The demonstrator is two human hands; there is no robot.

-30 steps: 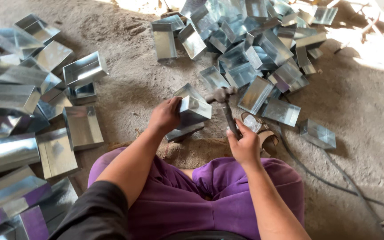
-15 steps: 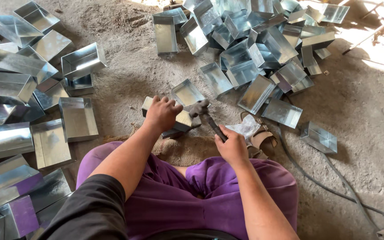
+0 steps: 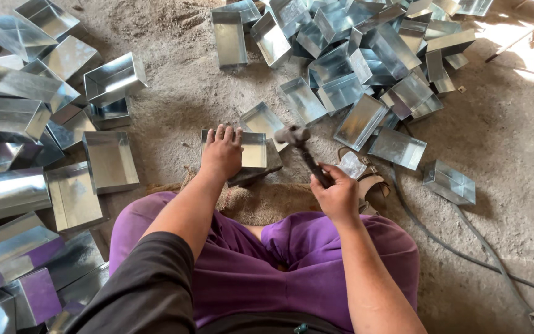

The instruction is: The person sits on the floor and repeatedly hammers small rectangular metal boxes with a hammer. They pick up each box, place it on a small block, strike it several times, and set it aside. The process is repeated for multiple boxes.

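Note:
I sit on the dirt floor in purple trousers. My left hand (image 3: 222, 151) lies flat on the left half of a shiny rectangular metal tray (image 3: 253, 150) that rests open side up in front of my knees. My right hand (image 3: 338, 195) grips the dark handle of a hammer (image 3: 304, 154). The hammer's head hovers close above the tray's right end. A dark iron bar (image 3: 251, 176) pokes out from under the tray.
Several finished metal trays lie piled on the left (image 3: 26, 117) and in a heap at the back right (image 3: 366, 55). A single tray (image 3: 449, 182) sits at the right. A sandal (image 3: 366, 176) and a dark cable (image 3: 465, 247) lie by my right knee.
The tray was tilted up on edge in my left hand; now it lies flat under my palm. The hammer has swung over to the tray's right end.

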